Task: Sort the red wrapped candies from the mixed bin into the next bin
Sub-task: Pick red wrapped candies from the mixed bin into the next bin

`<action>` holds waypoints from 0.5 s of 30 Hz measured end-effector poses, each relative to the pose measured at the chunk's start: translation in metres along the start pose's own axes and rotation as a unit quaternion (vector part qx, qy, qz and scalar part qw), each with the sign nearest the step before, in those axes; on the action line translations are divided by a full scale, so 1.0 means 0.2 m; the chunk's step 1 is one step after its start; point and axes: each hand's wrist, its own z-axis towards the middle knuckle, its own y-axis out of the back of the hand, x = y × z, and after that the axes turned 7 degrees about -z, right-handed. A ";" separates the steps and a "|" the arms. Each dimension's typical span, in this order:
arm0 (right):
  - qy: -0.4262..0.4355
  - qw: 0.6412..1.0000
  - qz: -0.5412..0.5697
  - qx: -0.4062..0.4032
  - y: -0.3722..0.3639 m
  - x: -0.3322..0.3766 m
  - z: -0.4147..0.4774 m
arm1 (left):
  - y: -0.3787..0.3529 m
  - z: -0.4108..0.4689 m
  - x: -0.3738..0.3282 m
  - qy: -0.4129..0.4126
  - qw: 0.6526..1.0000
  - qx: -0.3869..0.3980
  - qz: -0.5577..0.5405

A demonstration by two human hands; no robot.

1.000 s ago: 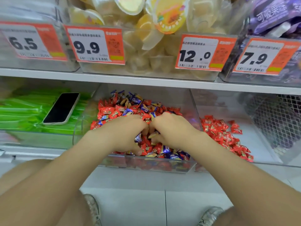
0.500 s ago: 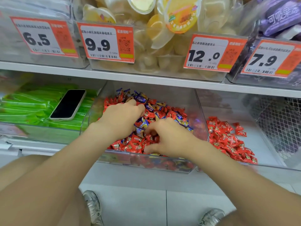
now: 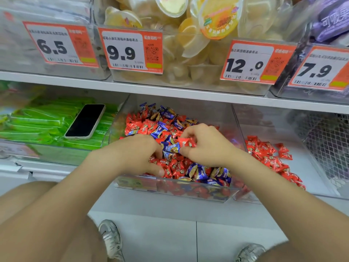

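Observation:
The clear mixed bin [image 3: 170, 192] on the lower shelf holds a heap of red and blue wrapped candies [image 3: 151, 127]. Both my hands are in it. My left hand [image 3: 136, 154] lies knuckles up, its fingers curled down into the heap and its thumb stretched toward the front wall; whatever it holds is hidden. Fingers and thumb of my right hand [image 3: 207, 146] pinch a red candy [image 3: 186, 142] just above a blue one [image 3: 172, 148]. The clear bin to the right [image 3: 311, 167] has a row of red candies [image 3: 268, 156] along its left side.
A black phone [image 3: 85, 121] lies on green packs [image 3: 37, 125] in the bin to the left. The white shelf edge [image 3: 170, 90] above carries bins with price tags. A wire mesh [image 3: 328, 144] stands at the far right. My shoes show on the tiled floor.
My left hand has drawn back from the rear of the heap toward the front. My right hand has moved up and back, now with a red candy at its fingertips.

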 end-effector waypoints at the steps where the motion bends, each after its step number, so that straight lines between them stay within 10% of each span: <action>1: -0.035 0.996 0.080 0.019 0.02 0.01 -0.01 | 0.02 0.00 0.00 -0.012 0.999 0.032 -0.005; 5: -0.124 0.914 0.373 0.099 0.02 0.09 -0.03 | 0.08 -0.02 0.04 -0.023 0.996 0.085 -0.026; 15: 0.109 0.985 -0.037 0.126 -0.18 0.18 0.02 | 0.06 -0.07 0.09 0.047 0.997 -0.051 0.014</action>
